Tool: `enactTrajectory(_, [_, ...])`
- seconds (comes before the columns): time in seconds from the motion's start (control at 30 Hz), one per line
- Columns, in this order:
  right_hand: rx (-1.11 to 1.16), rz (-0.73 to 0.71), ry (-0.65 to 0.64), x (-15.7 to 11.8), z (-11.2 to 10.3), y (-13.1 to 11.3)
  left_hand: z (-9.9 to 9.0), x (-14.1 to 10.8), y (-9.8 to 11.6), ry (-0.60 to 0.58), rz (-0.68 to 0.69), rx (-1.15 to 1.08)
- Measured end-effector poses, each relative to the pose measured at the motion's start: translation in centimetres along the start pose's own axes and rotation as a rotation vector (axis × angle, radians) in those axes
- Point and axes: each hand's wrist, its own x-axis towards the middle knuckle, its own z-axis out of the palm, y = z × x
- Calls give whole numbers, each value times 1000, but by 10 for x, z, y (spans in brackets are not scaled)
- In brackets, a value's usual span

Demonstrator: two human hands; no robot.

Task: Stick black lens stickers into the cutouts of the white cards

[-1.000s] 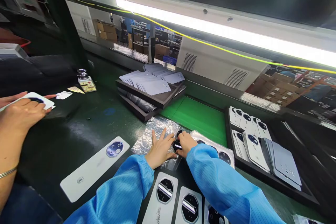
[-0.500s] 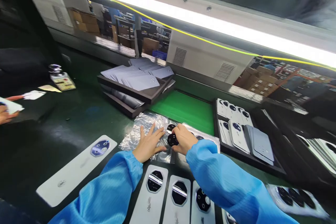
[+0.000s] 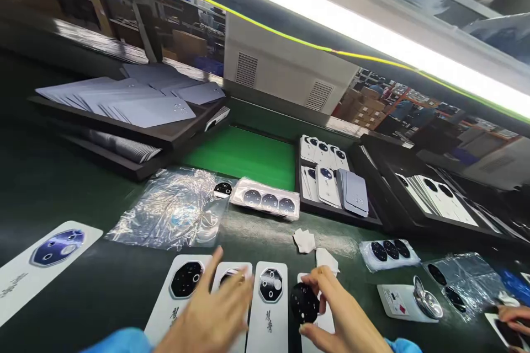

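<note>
The right hand [image 3: 348, 314] is pinched on a black disc [image 3: 304, 302], held at the left edge of the rightmost panel [image 3: 326, 321]; whether disc and panel touch, I cannot tell. The left hand [image 3: 207, 311], blurred, has its fingers spread, seemingly holding nothing, above panels to the right hand's left. Half a second ago both hands were at the clear bag [image 3: 178, 212]; now this disc is away from it, so its pick-up looks finished. Left of the disc, only a narrow dark gap separates it from the next panel [image 3: 269, 314]. Right of the right hand, bare table runs to a bottle [image 3: 408, 303]. Just ahead of its fingers, white scraps [image 3: 304, 241] crowd the way. The bag lies ahead and left, another disc [image 3: 222, 190] at its far right corner; beyond the scraps, a tray's edge [image 3: 339, 216] bounds the room.
</note>
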Motion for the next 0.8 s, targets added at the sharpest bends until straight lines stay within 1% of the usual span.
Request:
enactTrajectory(0.07, [62,96,-82,-5,8,7,6,-5,31,23,121,-46])
enactTrajectory(0.1, [77,149,-119,-6,11,9,8,-7,40,39,152,-56])
enactTrajectory(0.13, [91,197,-154,-5,12,10,9,-8,45,43,169,-64])
enactTrajectory(0.17, [106,234,-180,-4,14,11,9,-8,46,38,175,-75])
enactTrajectory(0.23, [148,273,-198,-3,15,12,6,-8,41,15,184,-116])
enactTrajectory(0.33, [209,294,-180,0,15,14,-1,-8,30,-88,267,-153])
enactTrajectory(0.4, [208,308,-176,2,15,15,-3,-7,28,-139,308,-174])
enactTrajectory(0.43, [199,316,-183,3,15,15,-2,-7,29,-122,289,-192])
enactTrajectory(0.47, [186,323,-192,5,16,15,-1,-6,30,-75,238,-217])
enactTrajectory(0.57, [157,328,-213,12,20,11,4,0,35,94,32,-295])
enactTrajectory(0.6, [148,322,-214,15,23,10,6,3,34,119,-30,-310])
enactTrajectory(0.7, [119,307,-220,24,29,5,8,12,29,85,-169,-296])
enactTrajectory(0.73, [111,305,-226,26,31,3,9,14,27,67,-195,-273])
enactTrajectory(0.8, [99,311,-248,31,33,0,12,16,24,43,-199,-234])
